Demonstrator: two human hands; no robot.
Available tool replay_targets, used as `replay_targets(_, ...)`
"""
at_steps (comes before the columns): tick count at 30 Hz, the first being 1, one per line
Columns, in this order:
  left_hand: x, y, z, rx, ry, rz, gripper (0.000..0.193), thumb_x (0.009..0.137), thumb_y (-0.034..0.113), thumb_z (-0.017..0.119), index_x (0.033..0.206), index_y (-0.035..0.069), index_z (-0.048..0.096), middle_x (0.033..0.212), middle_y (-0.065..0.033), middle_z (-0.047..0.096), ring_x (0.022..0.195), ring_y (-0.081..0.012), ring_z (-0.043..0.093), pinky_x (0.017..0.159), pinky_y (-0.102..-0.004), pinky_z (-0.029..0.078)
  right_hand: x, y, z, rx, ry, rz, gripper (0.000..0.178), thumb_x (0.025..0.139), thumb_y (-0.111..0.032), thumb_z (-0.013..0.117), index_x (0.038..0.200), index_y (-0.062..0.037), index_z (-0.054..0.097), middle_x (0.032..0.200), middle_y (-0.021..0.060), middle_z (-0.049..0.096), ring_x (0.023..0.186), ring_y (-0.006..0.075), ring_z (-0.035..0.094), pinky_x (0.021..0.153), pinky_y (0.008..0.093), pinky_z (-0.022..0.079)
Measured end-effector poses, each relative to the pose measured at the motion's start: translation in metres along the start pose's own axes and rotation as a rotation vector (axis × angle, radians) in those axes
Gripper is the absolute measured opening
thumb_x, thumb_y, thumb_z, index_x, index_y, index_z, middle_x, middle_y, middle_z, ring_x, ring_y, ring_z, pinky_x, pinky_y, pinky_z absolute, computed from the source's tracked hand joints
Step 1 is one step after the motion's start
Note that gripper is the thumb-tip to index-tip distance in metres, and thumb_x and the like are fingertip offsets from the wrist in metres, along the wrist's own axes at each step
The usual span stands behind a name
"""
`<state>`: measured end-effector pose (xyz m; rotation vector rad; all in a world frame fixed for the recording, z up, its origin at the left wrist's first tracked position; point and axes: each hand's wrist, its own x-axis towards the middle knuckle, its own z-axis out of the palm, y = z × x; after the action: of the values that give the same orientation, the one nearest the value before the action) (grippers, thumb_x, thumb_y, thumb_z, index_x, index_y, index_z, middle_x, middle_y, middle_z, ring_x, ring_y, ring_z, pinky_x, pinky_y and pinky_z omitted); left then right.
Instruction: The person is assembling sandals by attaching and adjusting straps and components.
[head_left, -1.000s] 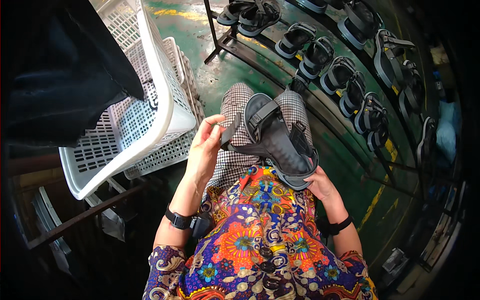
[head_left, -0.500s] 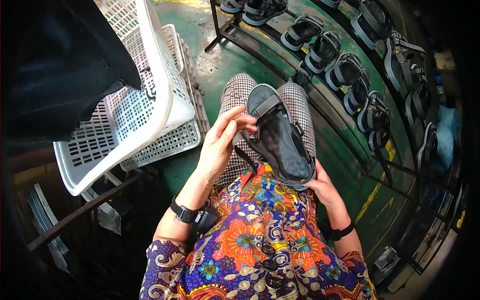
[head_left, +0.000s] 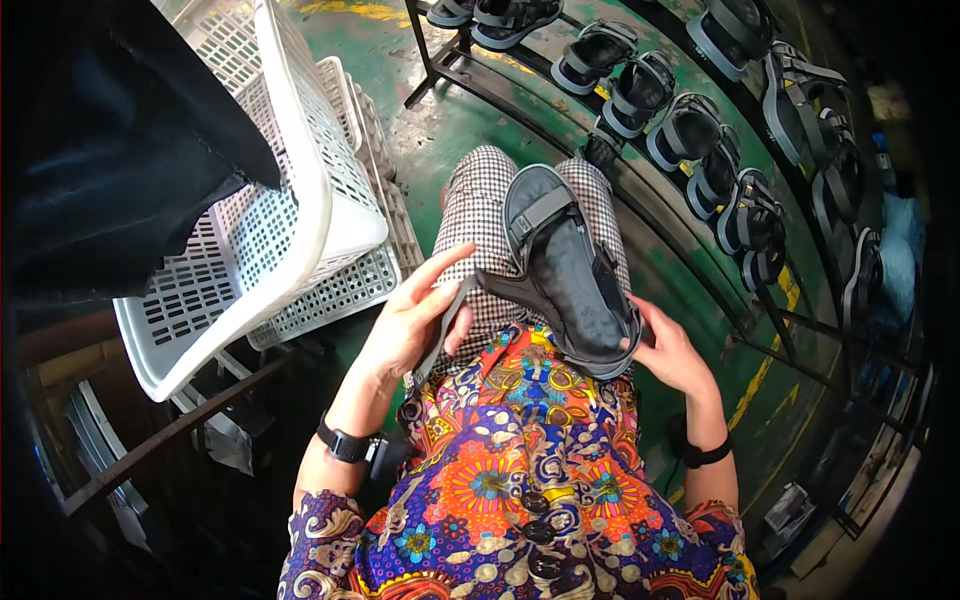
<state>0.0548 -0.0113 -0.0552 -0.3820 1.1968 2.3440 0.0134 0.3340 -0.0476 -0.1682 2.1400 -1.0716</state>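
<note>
A black and grey sandal (head_left: 575, 285) lies across my lap, toe pointing away from me and footbed up. Its toe strap (head_left: 543, 213) is closed over the front. From the sandal's left side a loose grey strap (head_left: 430, 360) stretches out and hangs down at its end. My left hand (head_left: 412, 322) has this strap between thumb and fingers, with the index finger extended. At the heel, my right hand (head_left: 672, 348) grips the sandal's right edge, thumb on the inside and other fingers partly hidden.
On the left, a white perforated basket (head_left: 325, 225) stands above stacked crates, with a black sheet (head_left: 120, 150) hanging over it. A dark metal rack (head_left: 520, 112) with several sandals (head_left: 640, 90) curves along the right. Green floor (head_left: 395, 150) shows between them.
My left hand has moved from the toe strap down and left, drawing the loose strap outward. The toe strap now lies flat. My right hand stays at the heel.
</note>
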Motion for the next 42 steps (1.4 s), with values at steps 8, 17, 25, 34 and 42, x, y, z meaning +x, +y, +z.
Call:
replay_targets(8,0.005,-0.002,0.003,-0.274,-0.317,0.165,0.064,0.071,0.014,0.051,0.131,-0.006,0.043,0.125,-0.0233,0.053,0.123,-0.0411,0.045,0.104,-0.0487,0.033,0.057,-0.015,-0.013,0.551,0.108,-0.190,0.039,0.090,-0.012,0.055,0.127,-0.0036,0.051,0.116,0.0045,0.059,0.094,0.0110,0.056,0.081,0.0254,0.045)
replay_targets(17,0.023,0.012,0.007,0.525,0.029,0.443,0.020,0.078,0.008,0.070,0.097,0.003,0.068,0.101,-0.0051,0.060,0.100,-0.0177,0.054,0.091,-0.0304,0.040,0.076,-0.033,-0.013,0.309,-0.104,-0.304,0.033,0.080,-0.008,0.069,0.111,-0.0032,0.062,0.107,0.0011,0.053,0.086,0.0090,0.053,0.073,0.0228,0.047)
replay_targets(25,0.030,0.055,0.064,0.368,-0.113,0.192,0.022,0.095,0.023,0.053,0.092,0.002,0.057,0.063,-0.0012,0.054,0.051,-0.0059,0.047,0.047,-0.0199,0.037,0.072,-0.033,0.003,0.265,0.008,-0.401,0.033,0.073,-0.009,0.074,0.104,-0.0029,0.062,0.103,0.0032,0.055,0.083,0.0105,0.056,0.070,0.0240,0.050)
replay_targets(34,0.046,0.037,0.057,0.669,-0.015,-0.109,0.034,0.094,0.030,0.056,0.069,0.008,0.052,0.053,0.0079,0.040,0.045,-0.0019,0.033,0.040,-0.0203,0.023,0.058,-0.043,0.031,0.427,0.150,-0.480,0.034,0.070,0.000,0.074,0.103,-0.0025,0.064,0.099,0.0049,0.060,0.086,0.0119,0.060,0.069,0.0224,0.052)
replay_targets(42,0.048,0.030,0.062,0.835,0.044,-0.040,0.032,0.092,0.025,0.059,0.070,0.002,0.056,0.054,0.0069,0.041,0.050,-0.0018,0.034,0.042,-0.0222,0.025,0.056,-0.048,0.036,0.349,0.210,-0.568,0.035,0.070,-0.001,0.075,0.103,-0.0035,0.065,0.097,0.0057,0.061,0.082,0.0121,0.061,0.066,0.0224,0.052)
